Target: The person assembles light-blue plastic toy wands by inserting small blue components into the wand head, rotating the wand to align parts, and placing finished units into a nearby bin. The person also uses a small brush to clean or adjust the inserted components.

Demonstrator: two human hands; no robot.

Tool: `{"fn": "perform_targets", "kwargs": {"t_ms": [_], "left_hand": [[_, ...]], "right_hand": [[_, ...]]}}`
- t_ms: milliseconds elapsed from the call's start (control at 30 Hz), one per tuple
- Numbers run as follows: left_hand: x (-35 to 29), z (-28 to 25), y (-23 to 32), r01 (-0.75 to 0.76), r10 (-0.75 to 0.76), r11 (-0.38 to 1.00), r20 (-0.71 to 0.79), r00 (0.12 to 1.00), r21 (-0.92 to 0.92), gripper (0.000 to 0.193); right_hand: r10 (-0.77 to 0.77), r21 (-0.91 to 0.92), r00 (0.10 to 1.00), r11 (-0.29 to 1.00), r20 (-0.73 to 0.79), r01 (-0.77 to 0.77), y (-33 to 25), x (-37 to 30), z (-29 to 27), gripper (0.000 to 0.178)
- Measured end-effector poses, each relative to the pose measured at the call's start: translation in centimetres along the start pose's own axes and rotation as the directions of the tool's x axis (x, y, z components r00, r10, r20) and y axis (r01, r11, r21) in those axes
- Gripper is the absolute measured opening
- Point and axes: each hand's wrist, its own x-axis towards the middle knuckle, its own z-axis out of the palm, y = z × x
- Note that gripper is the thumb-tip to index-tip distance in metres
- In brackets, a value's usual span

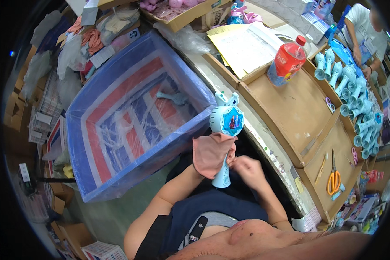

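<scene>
A light blue plastic toy (222, 121) stands upright in front of me, with a star-shaped picture panel, a knobbed top and a flared lower end. A pink cloth (210, 156) is bunched around its middle. My left hand (232, 154) grips the toy through the cloth; most of this hand is covered, with only fingertips showing at the right side. Close by on the right, my right hand (249, 171) is closed with curled, slightly blurred fingers beside the cloth. What it pinches, if anything, is hidden.
On the left stands a blue, plastic-lined bin (84, 173) with a light blue toy part (172, 97) inside. Cardboard trays (286, 112) on the bench hold orange scissors (333, 180), a red-capped bottle (287, 60) and several blue toys (346, 82). A co-worker (364, 34) sits at far right.
</scene>
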Motion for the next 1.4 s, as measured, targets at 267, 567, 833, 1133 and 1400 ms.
{"fn": "perform_targets", "kwargs": {"t_ms": [267,567,833,1133,1400], "left_hand": [[0.1,3.1,-1.4,0.043,-0.099,0.946,0.160,0.982,0.320,0.008],[-0.4,0.1,-3.7,-0.067,-0.134,0.938,0.532,0.836,0.341,0.046],[-0.2,-0.7,-4.5,0.517,-0.420,0.856,0.567,0.708,-0.012,0.091],[1.9,-1.7,-3.6,0.082,-0.104,0.989,0.191,0.976,0.120,0.048],[1.9,-0.6,-3.5,0.143,-0.282,0.881,0.257,0.925,0.451,0.054]], "right_hand": [[0.002,0.618,0.882,0.714,-0.472,0.329,-2.5,4.0,-1.1,0.074],[0.007,0.668,0.819,0.584,-0.573,0.462,-2.9,5.7,-3.4,0.067],[-0.072,0.770,0.907,0.503,-0.416,0.393,-1.6,5.5,-3.2,0.061],[0.137,0.532,0.909,0.841,-0.395,0.105,-2.3,1.0,-0.5,0.073],[-0.248,-0.286,0.642,0.957,-0.726,0.047,-2.4,-4.9,-8.2,0.016]]}}
